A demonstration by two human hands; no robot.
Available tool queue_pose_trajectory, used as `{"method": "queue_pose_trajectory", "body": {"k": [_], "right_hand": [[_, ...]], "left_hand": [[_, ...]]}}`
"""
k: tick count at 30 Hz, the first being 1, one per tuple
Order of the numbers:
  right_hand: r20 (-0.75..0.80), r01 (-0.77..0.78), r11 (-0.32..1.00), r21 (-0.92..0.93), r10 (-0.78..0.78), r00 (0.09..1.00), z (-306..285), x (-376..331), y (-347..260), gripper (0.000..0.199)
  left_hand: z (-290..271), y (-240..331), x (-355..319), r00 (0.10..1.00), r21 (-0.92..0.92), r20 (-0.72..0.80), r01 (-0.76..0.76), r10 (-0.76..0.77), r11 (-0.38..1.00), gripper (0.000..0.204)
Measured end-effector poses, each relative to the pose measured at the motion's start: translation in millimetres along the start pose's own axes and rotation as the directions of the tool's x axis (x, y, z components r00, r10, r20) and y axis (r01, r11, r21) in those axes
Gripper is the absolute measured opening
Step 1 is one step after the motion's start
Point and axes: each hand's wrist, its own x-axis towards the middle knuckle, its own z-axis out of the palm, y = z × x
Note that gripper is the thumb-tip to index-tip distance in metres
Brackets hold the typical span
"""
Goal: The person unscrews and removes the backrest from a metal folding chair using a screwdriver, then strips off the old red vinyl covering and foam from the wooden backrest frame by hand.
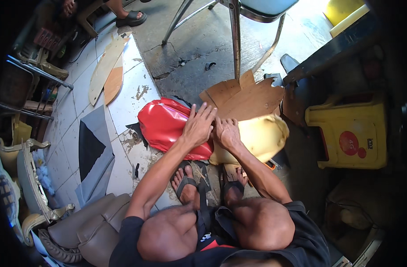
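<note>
A glossy red vinyl cover (161,122) lies in front of me, wrapped over a bulky shape. Joined to it or butted against it on the right is a pale yellow foam pad (262,135), rounded like a seat cushion. My left hand (198,127) rests on the vinyl's right side with its fingers stretched out. Close beside it, my right hand (227,132) is closed, its fingers bent down where the red vinyl meets the foam. Whatever those fingers pinch is hidden beneath them.
Brown board pieces (250,98) lie just beyond the foam. A metal-legged chair (261,11) stands ahead, a yellow plastic stool (352,131) at right. Leaf-shaped boards (106,71) and grey-black sheet material (96,151) lie left on the tiles. Another person's sandalled foot (131,18) shows far left.
</note>
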Motion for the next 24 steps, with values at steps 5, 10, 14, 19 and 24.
{"method": "queue_pose_trajectory", "body": {"k": [5,10,14,19,24], "right_hand": [[-0.116,0.065,0.998,-0.019,-0.066,0.991,16,-31,16,0.033],[-0.040,0.091,0.980,0.177,-0.085,0.996,11,-48,17,0.028],[0.096,0.040,0.973,0.229,-0.063,0.993,-12,-44,21,0.027],[0.023,-0.157,0.925,0.347,0.158,0.987,-38,-57,55,0.039],[0.052,-0.290,0.832,0.473,0.302,0.952,-95,-64,75,0.048]], "left_hand": [[7,-13,-9,0.885,-0.148,0.459,0.159,-0.075,0.976,0.034],[5,-8,-21,0.925,-0.204,0.312,0.287,-0.216,0.936,0.038],[-4,-34,-16,0.768,-0.019,0.169,0.630,-0.618,0.777,0.044],[-51,-102,-47,0.590,-0.057,0.143,0.806,-0.795,0.589,0.047],[-67,-97,-73,0.545,-0.157,0.076,0.833,-0.835,0.530,0.049]]}}
